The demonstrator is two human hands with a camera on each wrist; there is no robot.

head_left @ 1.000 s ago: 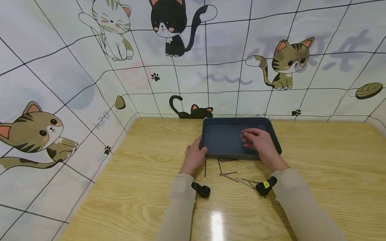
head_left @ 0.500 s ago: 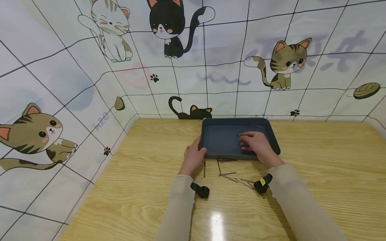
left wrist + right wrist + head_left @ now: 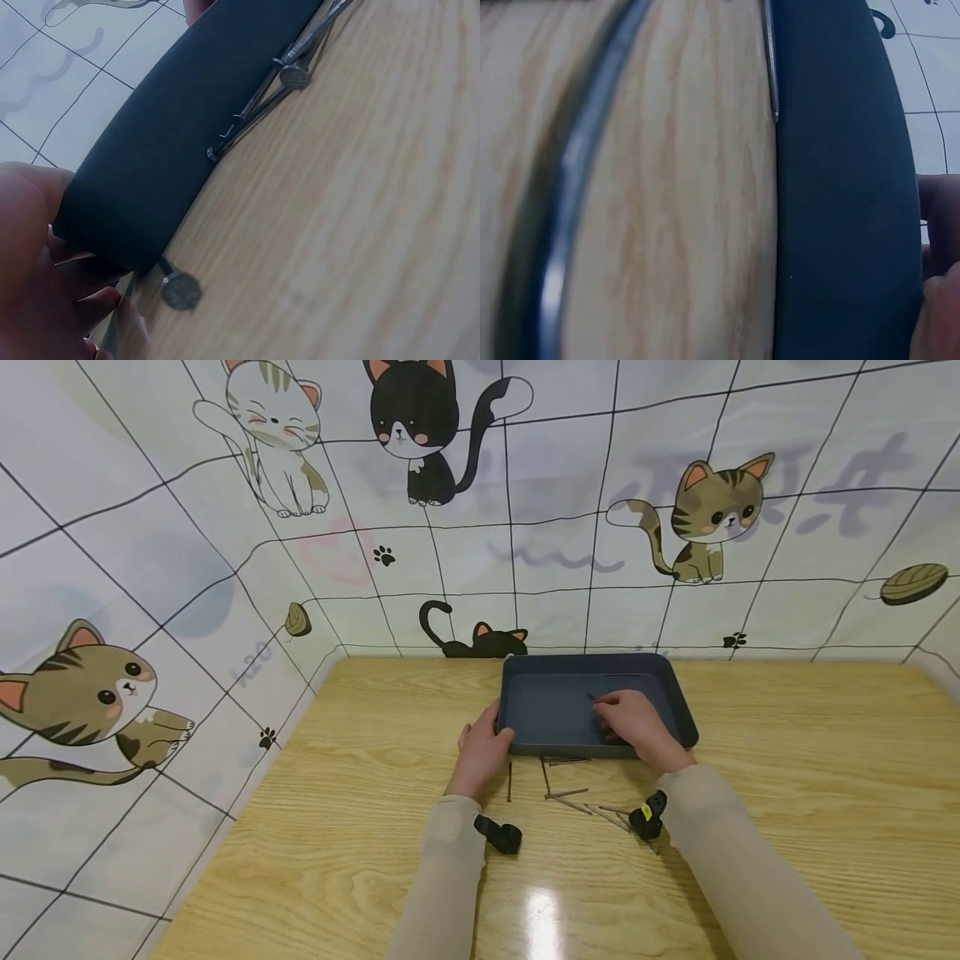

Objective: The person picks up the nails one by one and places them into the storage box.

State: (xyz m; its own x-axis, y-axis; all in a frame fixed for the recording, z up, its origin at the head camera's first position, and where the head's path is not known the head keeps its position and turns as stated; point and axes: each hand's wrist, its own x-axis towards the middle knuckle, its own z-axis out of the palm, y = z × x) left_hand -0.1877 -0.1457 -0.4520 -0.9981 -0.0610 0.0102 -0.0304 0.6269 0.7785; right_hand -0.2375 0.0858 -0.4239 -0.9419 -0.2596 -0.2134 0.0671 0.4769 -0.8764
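A dark blue tray is set on the wooden tabletop, close to the far edge and roughly midway along it. A thin nail is pinched in the fingertips of the right hand, which is held inside the tray over its floor; the point of the nail is seen projecting to the left of the fingers. The near left corner of the tray is gripped by the left hand, with the thumb laid on the rim and the fingers curled against the outer wall. In the left wrist view the tray wall is seen held against the palm.

Loose nails are scattered on the tabletop just in front of the near wall of the tray, between the two forearms. One of them lies along the foot of that wall, and a single nail lies apart, beside the left wrist. From the left wrist camera a flat nail head is seen just under the tray corner, and several more nails are seen touching the wall further along.

A black wrist-mounted camera is worn on the left forearm, and another, with a yellow mark, on the right. Both arms are covered by beige sleeves. The tabletop is enclosed behind and to the left by a wall covering printed with cartoon cats and a black grid.
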